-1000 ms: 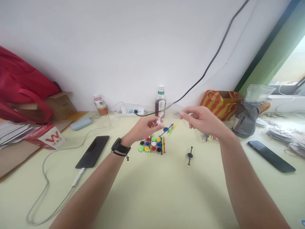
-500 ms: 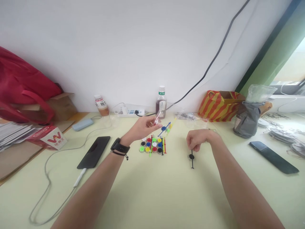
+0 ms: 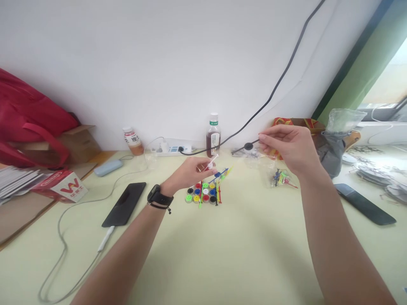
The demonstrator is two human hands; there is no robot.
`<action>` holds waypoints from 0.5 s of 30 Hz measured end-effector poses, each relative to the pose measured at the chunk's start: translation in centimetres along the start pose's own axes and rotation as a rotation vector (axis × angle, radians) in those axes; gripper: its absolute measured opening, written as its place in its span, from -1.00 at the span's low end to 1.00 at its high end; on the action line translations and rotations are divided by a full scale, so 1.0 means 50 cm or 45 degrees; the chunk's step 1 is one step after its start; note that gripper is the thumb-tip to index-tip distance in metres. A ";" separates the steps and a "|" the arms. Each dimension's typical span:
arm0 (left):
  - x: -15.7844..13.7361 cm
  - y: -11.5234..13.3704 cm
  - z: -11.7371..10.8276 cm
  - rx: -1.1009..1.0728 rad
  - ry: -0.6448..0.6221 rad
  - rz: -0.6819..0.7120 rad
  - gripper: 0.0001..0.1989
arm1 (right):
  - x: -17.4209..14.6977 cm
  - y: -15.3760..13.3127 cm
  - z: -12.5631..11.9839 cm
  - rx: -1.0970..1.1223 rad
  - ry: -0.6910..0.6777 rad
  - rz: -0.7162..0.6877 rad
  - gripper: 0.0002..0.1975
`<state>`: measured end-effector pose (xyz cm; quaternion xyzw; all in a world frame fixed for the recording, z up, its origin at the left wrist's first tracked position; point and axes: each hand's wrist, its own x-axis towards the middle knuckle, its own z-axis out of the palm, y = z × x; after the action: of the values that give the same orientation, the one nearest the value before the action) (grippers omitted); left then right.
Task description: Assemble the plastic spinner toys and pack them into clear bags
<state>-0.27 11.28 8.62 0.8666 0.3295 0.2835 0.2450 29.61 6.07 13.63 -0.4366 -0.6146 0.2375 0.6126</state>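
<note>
My left hand (image 3: 190, 173), with a black watch on the wrist, is closed on a small white pin with a round disc (image 3: 211, 162), raised just above a cluster of coloured round caps (image 3: 201, 192) and thin coloured sticks (image 3: 217, 192) on the pale yellow table (image 3: 222, 254). My right hand (image 3: 291, 148) is lifted higher and pinches a black pin with a round disc (image 3: 247, 147), which points left. Below the right hand lies a clear bag of coloured pins (image 3: 281, 178).
A black phone on a charging cable (image 3: 124, 204) lies left. Another dark phone (image 3: 365, 203) lies right. Two bottles (image 3: 213, 135) and a power strip (image 3: 173, 148) stand at the wall. A red bag (image 3: 28, 123), cardboard box, striped bag (image 3: 302, 125) and grey bag (image 3: 333, 148) line the edges.
My right hand went down to the table, picked up the black pin that lay there, and has lifted it up to the right. The left hand has barely moved.
</note>
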 end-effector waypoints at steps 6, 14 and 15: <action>0.004 0.012 0.003 -0.019 -0.020 0.018 -0.63 | -0.010 -0.006 0.058 -0.275 -0.065 -0.038 -0.70; 0.005 0.017 0.005 -0.063 0.019 0.031 -0.63 | -0.025 -0.010 0.107 -0.477 -0.237 0.031 -0.73; 0.005 0.017 0.005 -0.070 0.022 0.031 -0.63 | -0.026 -0.011 0.111 -0.493 -0.226 0.026 -0.74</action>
<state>0.42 10.82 9.04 0.8610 0.3133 0.3028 0.2624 23.99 6.06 12.62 -0.5298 -0.6958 0.1588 0.4582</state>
